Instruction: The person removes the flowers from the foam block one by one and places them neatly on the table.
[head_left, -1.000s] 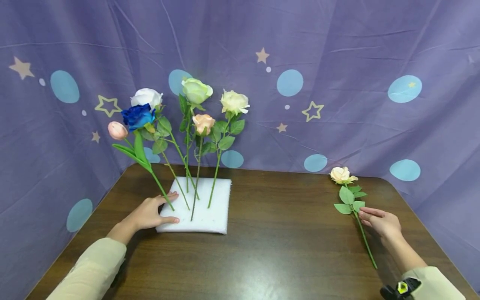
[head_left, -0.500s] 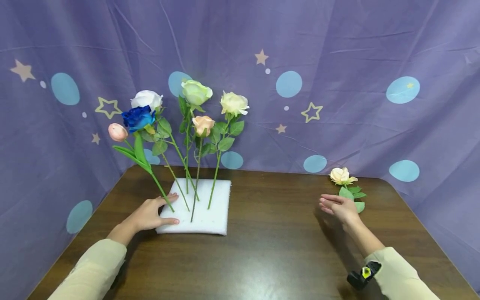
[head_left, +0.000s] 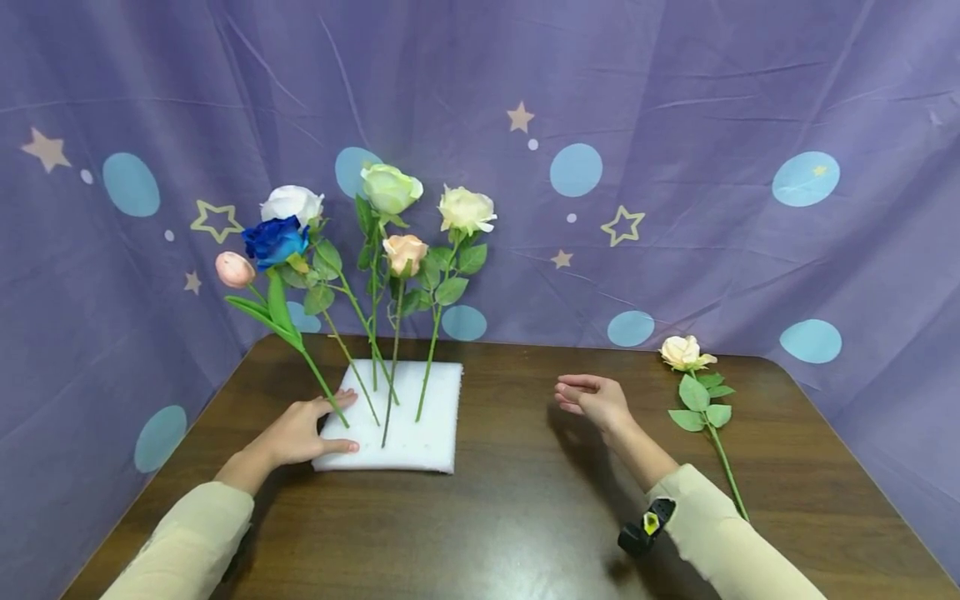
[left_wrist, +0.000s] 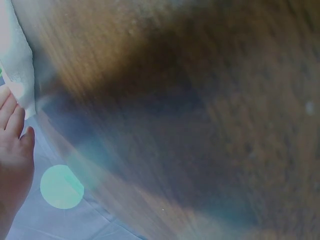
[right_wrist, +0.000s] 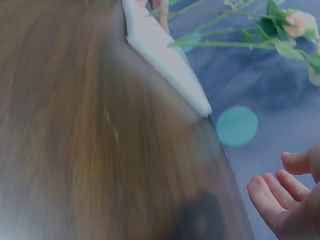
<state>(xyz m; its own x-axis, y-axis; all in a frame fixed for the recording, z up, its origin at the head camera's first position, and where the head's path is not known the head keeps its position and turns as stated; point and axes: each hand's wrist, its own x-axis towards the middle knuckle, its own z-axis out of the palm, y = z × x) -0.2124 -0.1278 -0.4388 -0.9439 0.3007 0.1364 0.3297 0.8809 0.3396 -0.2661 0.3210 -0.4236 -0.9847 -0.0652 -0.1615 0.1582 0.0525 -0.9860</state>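
My left hand [head_left: 300, 429] rests on the left edge of a white foam block [head_left: 427, 450], thumb and fingers spread and straight. Several artificial flowers stand in the foam, at various tilts: a pink tulip [head_left: 235, 269], a blue rose [head_left: 276, 242], a white rose [head_left: 292, 203], a pale green rose [head_left: 391, 189], a peach rose [head_left: 405, 254] and a cream rose [head_left: 467, 209]. My right hand [head_left: 600, 407] hovers over the table between foam and right side, holding nothing; its fingers look loosely extended in the right wrist view. A pale peach rose [head_left: 684, 353] lies flat at the right.
The brown wooden table [head_left: 525, 500] runs back to a purple curtain [head_left: 480, 83] printed with stars and blue dots. A black wrist device [head_left: 641, 529] sits at the right sleeve. Small holes show in the front of the foam.
My right hand has moved left from beside the lying rose to the middle right of the table, with nothing in it. The rose stays where it lay; my left hand stays on the foam.
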